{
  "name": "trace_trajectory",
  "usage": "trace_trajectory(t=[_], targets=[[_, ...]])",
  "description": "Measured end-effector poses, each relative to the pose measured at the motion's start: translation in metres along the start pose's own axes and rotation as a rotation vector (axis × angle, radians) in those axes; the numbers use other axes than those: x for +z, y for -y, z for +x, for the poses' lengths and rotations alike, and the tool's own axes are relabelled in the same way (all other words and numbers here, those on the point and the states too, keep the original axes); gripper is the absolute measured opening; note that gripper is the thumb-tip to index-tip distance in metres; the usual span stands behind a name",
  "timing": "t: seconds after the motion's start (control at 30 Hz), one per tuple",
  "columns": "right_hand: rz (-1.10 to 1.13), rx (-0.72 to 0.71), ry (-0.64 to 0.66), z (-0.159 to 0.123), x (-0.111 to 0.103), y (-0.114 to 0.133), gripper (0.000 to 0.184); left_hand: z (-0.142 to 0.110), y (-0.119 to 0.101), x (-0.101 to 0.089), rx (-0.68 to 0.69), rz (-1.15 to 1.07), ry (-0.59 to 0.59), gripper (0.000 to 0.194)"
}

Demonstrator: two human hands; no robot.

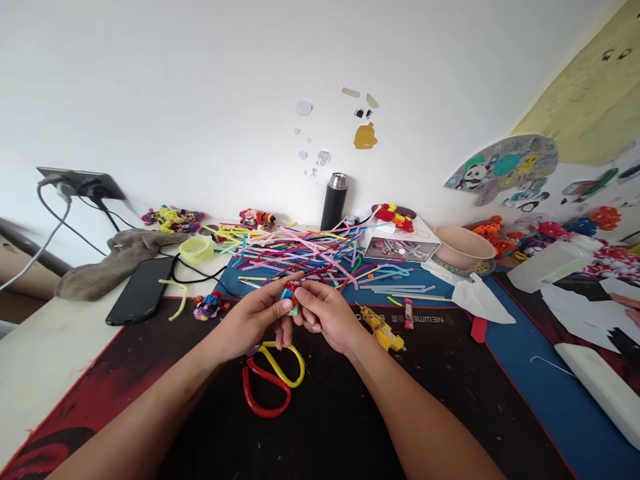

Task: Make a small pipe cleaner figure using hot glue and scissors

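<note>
Between my two hands is a small pipe-cleaner figure (289,293) in red, blue and green, largely covered by fingers. My left hand (265,310) pinches it from the left, thumb on its front. From the other side my right hand (325,310) grips it with thumb and curled fingers. Below them on the black mat lie scissors (267,408) with one red and one yellow handle; their blades are hidden under my left hand. Behind the hands spreads a heap of colourful pipe cleaners (295,248). A finished-looking multicoloured pipe-cleaner piece (208,305) lies left of my left hand.
A yellow glue gun (383,330) lies right of my right hand. Further left are a phone (140,290) and a yellow-green tape roll (197,249). A black thermos (335,203), an open box (400,248) and a bowl (465,247) stand behind. At far right another person's hand (629,307) touches white paper.
</note>
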State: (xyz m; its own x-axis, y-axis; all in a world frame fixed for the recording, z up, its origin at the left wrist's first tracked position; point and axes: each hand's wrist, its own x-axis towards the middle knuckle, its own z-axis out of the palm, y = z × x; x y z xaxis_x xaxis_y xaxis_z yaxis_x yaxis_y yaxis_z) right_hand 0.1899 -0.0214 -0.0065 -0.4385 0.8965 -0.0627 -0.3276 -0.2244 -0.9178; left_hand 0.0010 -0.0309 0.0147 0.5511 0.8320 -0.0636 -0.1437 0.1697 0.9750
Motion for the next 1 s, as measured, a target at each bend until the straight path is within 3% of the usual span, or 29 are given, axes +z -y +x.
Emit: trace_trajectory(t=[0.17,0.3,0.47,1.0], targets=[[0.014,0.009,-0.03,0.0,-0.001,-0.001,0.049,0.0,0.0,-0.008,0.01,0.134,-0.015,0.078],[0.049,-0.006,-0.009,-0.001,0.0,0.001,0.049,0.0,-0.004,-0.015,0.108,0.124,-0.147,0.061],[0.06,-0.017,-0.006,-0.001,0.001,0.003,0.048,0.005,-0.001,-0.016,0.213,0.091,-0.196,0.036],[0.014,0.018,-0.016,-0.002,0.003,0.0,0.047,0.007,0.005,-0.013,0.312,0.13,-0.27,0.025]])
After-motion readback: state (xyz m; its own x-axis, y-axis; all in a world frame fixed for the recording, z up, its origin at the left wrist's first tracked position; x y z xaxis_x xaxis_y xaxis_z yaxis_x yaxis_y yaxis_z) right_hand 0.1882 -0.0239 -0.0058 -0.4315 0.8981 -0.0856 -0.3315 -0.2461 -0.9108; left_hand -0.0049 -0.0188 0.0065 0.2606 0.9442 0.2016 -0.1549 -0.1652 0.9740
